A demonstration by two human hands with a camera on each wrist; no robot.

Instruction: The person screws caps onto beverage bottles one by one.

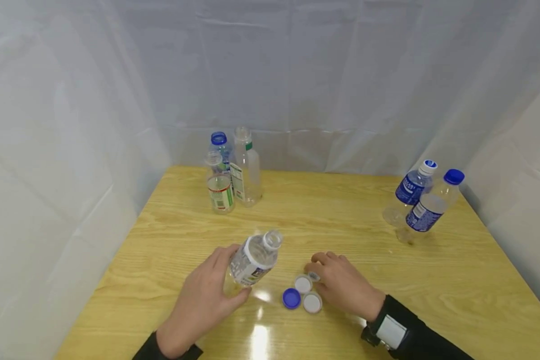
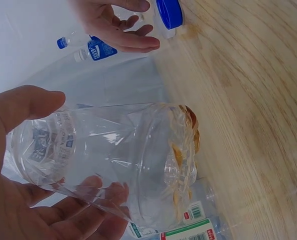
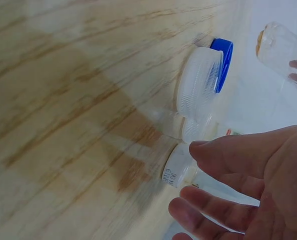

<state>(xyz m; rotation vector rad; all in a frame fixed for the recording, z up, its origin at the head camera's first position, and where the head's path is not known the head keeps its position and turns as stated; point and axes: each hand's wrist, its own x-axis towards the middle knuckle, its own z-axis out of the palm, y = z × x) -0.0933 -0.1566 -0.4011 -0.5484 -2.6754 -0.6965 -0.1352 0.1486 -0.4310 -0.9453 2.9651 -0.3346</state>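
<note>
My left hand (image 1: 207, 295) grips a clear plastic bottle (image 1: 254, 260) around its body, tilted, its uncapped mouth pointing up and to the right. The left wrist view shows the bottle's base (image 2: 183, 165) turned toward the table. At the table, my right hand (image 1: 342, 282) has thumb and index finger at a small white cap (image 3: 176, 165) with printed marks; they seem to pinch it. Right beside it lie two white caps (image 1: 312, 303) and a blue cap (image 1: 291, 298), grouped closely.
Uncapped bottles stand at the back left: a clear one with a red-and-green label (image 1: 220, 192), a taller clear one (image 1: 252, 170) and a blue-necked one (image 1: 219, 140). Two capped blue-label bottles (image 1: 409, 187) (image 1: 425, 212) stand at the right. White sheeting (image 1: 288, 75) surrounds the wooden table (image 1: 130, 280).
</note>
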